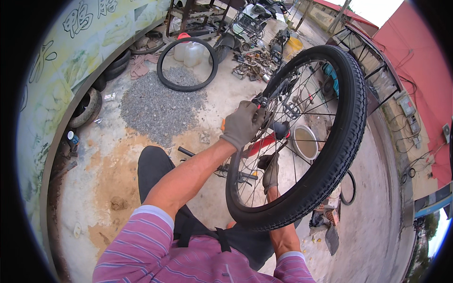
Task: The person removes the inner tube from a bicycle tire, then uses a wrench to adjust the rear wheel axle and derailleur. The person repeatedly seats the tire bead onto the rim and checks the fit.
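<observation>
A bicycle wheel with a black knobby tyre [351,127] stands upright in front of me, tilted to the right. My left hand [243,125], in a grey-brown work glove, is closed at the axle on the wheel's left side, by some dark metal parts. What its fingers hold is hidden. Through the spokes I see my right hand [270,170], gloved too, on the wheel's far side and low down. Its fingers look curled, but their grip is masked by spokes. Beyond the wheel are a red frame tube [262,144] and, near the ground, a handlebar [236,170].
A basin of murky water [306,143] sits behind the spokes. Farther off lie a loose tyre [163,78], plastic jugs [192,54], a gravel patch [160,111] and a heap of metal parts [255,63]. Old tyres [87,108] line the left wall. Bricks [332,216] lie at the right.
</observation>
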`<state>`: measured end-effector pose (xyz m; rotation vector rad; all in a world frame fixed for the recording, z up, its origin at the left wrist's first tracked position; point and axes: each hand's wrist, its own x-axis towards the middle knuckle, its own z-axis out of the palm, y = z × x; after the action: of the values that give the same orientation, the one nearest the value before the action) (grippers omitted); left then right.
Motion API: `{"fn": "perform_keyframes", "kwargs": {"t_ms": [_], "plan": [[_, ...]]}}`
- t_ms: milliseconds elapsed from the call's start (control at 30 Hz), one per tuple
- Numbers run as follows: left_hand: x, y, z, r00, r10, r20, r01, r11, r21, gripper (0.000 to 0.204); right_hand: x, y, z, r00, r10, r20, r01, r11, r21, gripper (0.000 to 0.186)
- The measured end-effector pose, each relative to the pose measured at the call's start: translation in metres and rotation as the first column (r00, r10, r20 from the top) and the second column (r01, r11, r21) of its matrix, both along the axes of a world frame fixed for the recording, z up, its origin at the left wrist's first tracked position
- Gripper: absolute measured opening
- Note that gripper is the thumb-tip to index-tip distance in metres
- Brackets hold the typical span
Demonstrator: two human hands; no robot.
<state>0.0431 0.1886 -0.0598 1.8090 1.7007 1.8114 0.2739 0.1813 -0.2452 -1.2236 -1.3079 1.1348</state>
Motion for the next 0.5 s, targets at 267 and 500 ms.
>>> {"fn": "perform_keyframes", "kwargs": {"t_ms": [267, 500], "plan": [[-0.002, 0.002, -0.005, 0.998, 0.019, -0.053, -0.018, 1.000, 0.015, 0.017, -0.011, -0.010, 0.015, 0.972, -0.005, 0.237, -0.019, 0.995, 0.099, 0.079], [-0.006, 0.010, -0.008, 0.996, -0.028, -0.079, 0.029, 0.999, 0.016, 0.026, -0.008, -0.065, 0.066, 0.994, 0.076, 0.076, -0.046, 0.943, -0.331, 0.087]]}}
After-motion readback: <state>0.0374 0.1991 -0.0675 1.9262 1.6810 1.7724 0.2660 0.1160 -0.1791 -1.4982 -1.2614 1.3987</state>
